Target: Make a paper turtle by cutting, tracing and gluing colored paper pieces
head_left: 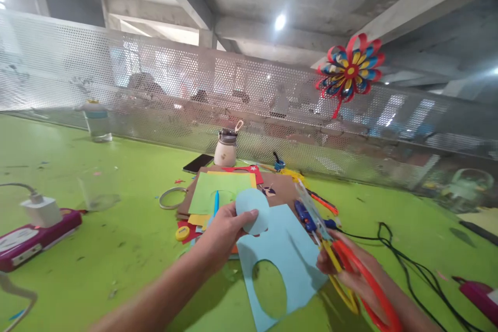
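My left hand [225,231] pinches a light blue paper disc [252,210] between thumb and fingers, held just above the table. Below it lies a light blue paper sheet [290,251] with an oval hole cut out of it. My right hand [344,264] grips scissors [330,238] with red and yellow handles, blades pointing up and away over the sheet's right edge. A stack of coloured paper [221,189] with a blue pen [216,203] lies beyond my left hand.
On the green table [116,249] stand a small white kettle-shaped pot [225,148], a phone [197,163], a clear cup [97,187], a bottle [96,120], a tape ring [171,198], a power strip [35,233] and black cables [404,264]. A paper pinwheel [350,70] hangs on the perforated screen.
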Available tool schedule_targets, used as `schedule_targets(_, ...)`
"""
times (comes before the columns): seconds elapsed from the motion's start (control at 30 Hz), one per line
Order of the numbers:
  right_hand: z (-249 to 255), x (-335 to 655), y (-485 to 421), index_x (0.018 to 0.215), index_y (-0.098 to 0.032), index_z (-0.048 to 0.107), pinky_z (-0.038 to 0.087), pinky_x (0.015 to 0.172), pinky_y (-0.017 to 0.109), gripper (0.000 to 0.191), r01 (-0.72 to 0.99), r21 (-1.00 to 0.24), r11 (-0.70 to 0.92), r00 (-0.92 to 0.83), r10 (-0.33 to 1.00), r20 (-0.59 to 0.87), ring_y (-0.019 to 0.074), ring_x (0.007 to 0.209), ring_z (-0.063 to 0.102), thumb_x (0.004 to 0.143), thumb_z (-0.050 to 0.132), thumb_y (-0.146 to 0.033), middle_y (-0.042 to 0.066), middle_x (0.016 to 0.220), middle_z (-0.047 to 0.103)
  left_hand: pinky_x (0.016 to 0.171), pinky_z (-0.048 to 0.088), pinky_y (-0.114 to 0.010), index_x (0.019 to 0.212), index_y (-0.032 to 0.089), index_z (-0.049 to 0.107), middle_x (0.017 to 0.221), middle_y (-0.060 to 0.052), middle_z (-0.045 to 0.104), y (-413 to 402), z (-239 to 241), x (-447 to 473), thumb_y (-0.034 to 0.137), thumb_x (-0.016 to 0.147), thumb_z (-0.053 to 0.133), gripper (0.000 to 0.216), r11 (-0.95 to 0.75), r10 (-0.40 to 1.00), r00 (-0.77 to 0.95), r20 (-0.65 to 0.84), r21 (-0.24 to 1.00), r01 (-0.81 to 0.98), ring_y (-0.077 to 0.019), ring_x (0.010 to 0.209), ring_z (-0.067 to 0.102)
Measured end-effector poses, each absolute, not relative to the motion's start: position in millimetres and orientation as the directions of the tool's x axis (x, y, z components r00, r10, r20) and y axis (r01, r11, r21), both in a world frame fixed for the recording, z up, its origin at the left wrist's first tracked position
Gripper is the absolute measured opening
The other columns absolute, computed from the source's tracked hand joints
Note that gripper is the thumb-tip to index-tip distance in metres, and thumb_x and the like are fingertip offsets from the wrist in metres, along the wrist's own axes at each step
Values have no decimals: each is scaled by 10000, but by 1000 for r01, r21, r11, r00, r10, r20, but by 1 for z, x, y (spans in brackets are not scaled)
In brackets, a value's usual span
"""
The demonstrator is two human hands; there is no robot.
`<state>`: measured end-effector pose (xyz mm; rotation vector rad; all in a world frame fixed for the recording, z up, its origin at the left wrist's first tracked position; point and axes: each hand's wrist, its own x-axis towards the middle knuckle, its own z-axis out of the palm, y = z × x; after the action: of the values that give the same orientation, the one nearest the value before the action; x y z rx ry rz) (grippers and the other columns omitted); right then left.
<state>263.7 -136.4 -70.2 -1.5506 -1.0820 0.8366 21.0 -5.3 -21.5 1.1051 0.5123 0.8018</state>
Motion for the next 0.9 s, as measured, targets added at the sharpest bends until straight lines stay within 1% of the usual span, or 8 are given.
schedule_targets(0.1,-46,251,-138,1183,-284,500,494,869,392,510,147,-988,47,283,955,87,246,878,634,723,658,-437,46,935,641,603,493,-259,829,103,644,718,-88,707,-9,-21,22,291,759,692,207,250,729,685,-2,932,-264,-157,622,632)
schedule_targets(0.2,-26,236,-132,1059,-246,542,502,787,333,272,94,-987,130,211,966,147,190,800,621,812,628,-322,20,873,613,622,497,-275,823,109,657,745,-84,709,-11,-23,23,292,759,698,198,280,674,738,-26,934,-223,-163,638,639)
schedule_targets(0.3,-18,220,-119,963,-216,543,494,715,308,156,91,-982,166,154,972,179,164,713,601,847,607,-299,1,782,581,664,495,-273,854,112,677,780,-81,717,-11,-24,23,266,746,716,192,300,638,769,-46,934,-193,-164,677,647)
schedule_targets(0.53,-17,190,-95,1138,-241,450,492,708,278,412,68,-980,186,176,965,195,132,721,573,804,669,-342,-20,827,561,644,479,-235,916,128,697,816,-68,726,-14,-26,25,253,770,688,193,271,566,823,-50,954,-129,-131,668,626)
schedule_targets(0.67,-19,189,-92,1105,-238,451,449,531,230,462,120,-986,111,238,962,137,103,567,506,759,681,-442,-50,728,533,619,510,-296,818,95,695,733,-87,713,-8,-28,26,237,698,734,191,247,676,733,-76,960,-129,-182,633,643)
schedule_targets(0.73,-25,197,-93,1102,-246,459,406,460,226,452,233,-972,4,308,948,78,105,499,469,775,623,-511,-64,656,514,616,524,-302,794,90,684,702,-85,706,5,-24,20,222,683,734,179,220,762,645,-58,960,-173,-178,613,640)
schedule_targets(0.8,-35,208,-98,1092,-252,495,418,472,241,459,407,-904,-131,381,924,38,132,524,501,752,620,-533,-58,643,522,615,531,-284,817,96,666,729,-82,709,23,-17,10,223,700,707,177,162,862,506,-17,956,-244,-168,629,644)
schedule_targets(0.9,-56,227,-113,1063,-230,558,451,531,292,461,502,-828,-248,431,902,-8,189,574,562,690,685,-470,-16,664,598,631,532,-235,905,107,648,820,-63,708,48,-4,-8,213,710,678,224,24,956,282,77,941,-337,-138,675,641)
